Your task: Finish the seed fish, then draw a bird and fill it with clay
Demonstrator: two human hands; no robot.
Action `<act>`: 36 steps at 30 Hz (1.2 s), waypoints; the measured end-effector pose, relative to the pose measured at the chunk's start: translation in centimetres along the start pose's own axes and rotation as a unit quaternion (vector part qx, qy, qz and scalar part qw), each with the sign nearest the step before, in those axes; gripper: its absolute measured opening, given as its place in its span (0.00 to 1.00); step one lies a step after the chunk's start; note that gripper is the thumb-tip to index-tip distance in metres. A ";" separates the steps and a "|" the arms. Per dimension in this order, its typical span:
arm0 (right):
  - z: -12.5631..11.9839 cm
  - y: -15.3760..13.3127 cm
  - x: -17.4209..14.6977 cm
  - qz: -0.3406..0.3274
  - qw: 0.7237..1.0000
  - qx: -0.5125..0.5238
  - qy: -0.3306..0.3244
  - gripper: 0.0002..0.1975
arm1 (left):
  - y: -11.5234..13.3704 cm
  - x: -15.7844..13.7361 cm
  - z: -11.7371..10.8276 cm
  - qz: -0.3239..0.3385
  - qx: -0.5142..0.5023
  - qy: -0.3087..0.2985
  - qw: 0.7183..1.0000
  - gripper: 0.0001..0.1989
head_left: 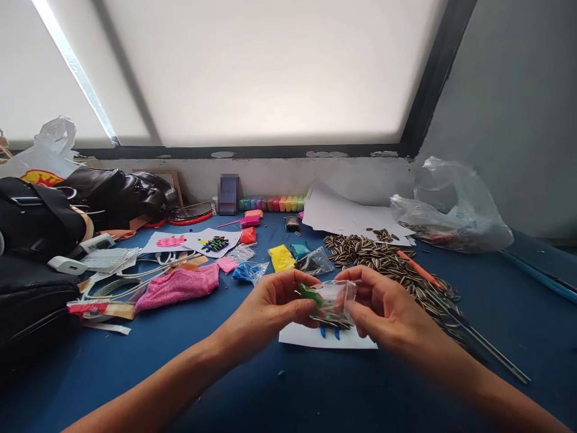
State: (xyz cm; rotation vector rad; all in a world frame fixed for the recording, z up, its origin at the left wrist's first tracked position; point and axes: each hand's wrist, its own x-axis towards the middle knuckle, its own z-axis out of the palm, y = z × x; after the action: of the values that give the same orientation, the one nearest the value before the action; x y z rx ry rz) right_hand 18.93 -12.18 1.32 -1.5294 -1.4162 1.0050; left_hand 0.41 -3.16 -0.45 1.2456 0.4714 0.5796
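Between both hands is a small clear plastic bag (334,294) with green modelling clay (310,294) at its left end. My left hand (282,297) is closed, thumb and fingers pinching the clay end. On the other side, my right hand (376,300) grips the bag's right edge between thumb and fingers. Below them lies a white paper sheet (315,338), partly hidden by the hands, with sunflower seeds and blue clay bits (337,334) on it. A tiny green clay crumb (282,374) rests on the blue table in front.
A heap of striped sunflower seeds (374,252) spreads at the right, with an orange-handled tool (421,270) and metal tweezers (487,346). Yellow (282,258) and blue (250,272) clay packs lie behind the hands. A pink cloth (180,287) and black bags (40,270) are leftward.
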 end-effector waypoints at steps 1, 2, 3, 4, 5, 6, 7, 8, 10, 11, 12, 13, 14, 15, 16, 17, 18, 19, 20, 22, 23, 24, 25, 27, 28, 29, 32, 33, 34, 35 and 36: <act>0.0 0.0 0.0 -0.004 1.000 -0.010 -0.003 0.12 | -0.1 0.0 -0.1 0.002 0.003 0.003 1.000 0.16; 0.0 0.1 0.0 -0.008 1.000 -0.022 -0.004 0.12 | -0.1 0.0 -0.1 0.001 0.006 0.004 1.000 0.16; -0.1 0.2 0.0 -0.012 0.999 -0.034 -0.002 0.12 | -0.2 0.0 -0.1 -0.001 0.007 0.002 1.000 0.17; -0.1 0.3 0.1 -0.014 0.999 -0.042 0.004 0.11 | -0.3 0.0 -0.1 -0.004 0.005 -0.001 1.000 0.17; -0.1 0.3 0.2 -0.015 0.999 -0.046 0.012 0.11 | -0.4 0.0 -0.1 -0.006 -0.001 -0.003 1.000 0.18; -0.1 0.4 0.3 -0.015 0.999 -0.045 0.023 0.11 | -0.4 0.0 -0.1 -0.008 -0.009 -0.004 1.000 0.18; -0.1 0.4 0.3 -0.015 0.999 -0.040 0.033 0.11 | -0.5 0.0 -0.1 -0.010 -0.018 -0.001 1.000 0.18; -0.1 0.3 0.4 -0.015 0.998 -0.033 0.042 0.10 | -0.5 0.1 -0.1 -0.011 -0.024 0.005 1.000 0.18; -0.1 0.3 0.5 -0.011 0.998 -0.026 0.062 0.10 | -0.5 0.2 -0.1 -0.013 -0.032 0.025 0.999 0.19; -0.1 0.3 0.4 -0.015 0.997 -0.029 0.076 0.09 | -0.5 0.2 -0.2 -0.014 -0.036 0.033 0.999 0.19; 0.0 0.3 0.4 -0.022 0.995 -0.040 0.088 0.08 | -0.4 0.3 -0.2 -0.014 -0.042 0.039 0.998 0.19; 0.0 0.3 0.3 -0.034 0.993 -0.054 0.098 0.08 | -0.4 0.3 -0.2 -0.014 -0.049 0.042 0.998 0.19; 0.1 0.4 0.3 -0.048 0.991 -0.068 0.105 0.09 | -0.4 0.3 -0.2 -0.015 -0.057 0.040 0.997 0.19; 0.2 0.4 0.3 -0.064 0.989 -0.078 0.107 0.10 | -0.3 0.3 -0.2 -0.017 -0.062 0.036 0.997 0.19; 0.2 0.5 0.2 -0.075 0.988 -0.082 0.106 0.11 | -0.3 0.4 -0.2 -0.018 -0.066 0.032 0.997 0.20; 0.3 0.6 0.2 -0.081 0.988 -0.080 0.104 0.10 | -0.3 0.4 -0.2 -0.018 -0.066 0.029 0.997 0.21; 0.3 0.6 0.3 -0.082 0.988 -0.075 0.103 0.09 | -0.3 0.4 -0.2 -0.018 -0.066 0.029 0.997 0.22; 0.4 0.7 0.3 -0.082 0.989 -0.070 0.104 0.08 | -0.3 0.4 -0.2 -0.017 -0.064 0.029 0.997 0.22; 0.4 0.7 0.4 -0.078 0.989 -0.070 0.107 0.08 | -0.4 0.3 -0.2 -0.016 -0.062 0.031 0.997 0.22; 0.5 0.8 0.4 -0.066 0.988 -0.080 0.118 0.09 | -0.4 0.3 -0.2 -0.014 -0.058 0.033 0.998 0.19; 0.5 0.8 0.4 -0.060 0.987 -0.086 0.124 0.09 | -0.4 0.3 -0.2 -0.012 -0.055 0.034 0.998 0.19; 0.6 0.8 0.5 -0.052 0.986 -0.089 0.128 0.09 | -0.4 0.2 -0.2 -0.008 -0.053 0.037 0.998 0.18; 0.6 0.8 0.5 -0.046 0.987 -0.088 0.130 0.09 | -0.3 0.2 -0.2 -0.005 -0.052 0.039 0.998 0.18; 0.7 0.8 0.5 -0.043 0.987 -0.077 0.135 0.09 | -0.3 0.2 -0.1 0.001 -0.050 0.040 0.998 0.19; 0.7 0.8 0.5 -0.045 0.986 -0.072 0.141 0.09 | -0.2 0.2 -0.1 0.003 -0.050 0.042 0.998 0.19; 0.6 0.8 0.5 -0.049 0.985 -0.067 0.149 0.08 | -0.2 0.2 -0.1 0.006 -0.050 0.044 0.998 0.20; 0.4 0.8 0.6 -0.055 0.987 -0.046 0.144 0.08 | -0.3 0.3 -0.1 0.013 -0.050 0.048 0.997 0.20; 0.3 0.7 0.6 -0.056 0.990 -0.034 0.128 0.09 | -0.3 0.3 -0.1 0.011 -0.049 0.047 0.998 0.20; 0.2 0.6 0.6 -0.058 0.992 -0.024 0.109 0.09 | -0.3 0.3 -0.1 0.007 -0.046 0.046 0.998 0.21; 0.0 0.5 0.6 -0.059 0.994 -0.014 0.092 0.10 | -0.4 0.3 -0.1 0.002 -0.042 0.045 0.998 0.21; 0.0 0.4 0.6 -0.058 0.995 -0.003 0.079 0.11 | -0.4 0.3 -0.1 -0.003 -0.038 0.045 0.998 0.21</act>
State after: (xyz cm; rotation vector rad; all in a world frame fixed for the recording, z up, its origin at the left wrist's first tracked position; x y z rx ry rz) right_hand 19.14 -11.62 0.97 -1.4794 -1.3814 0.7930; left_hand 0.64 -2.93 -0.86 1.1497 0.5241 0.6442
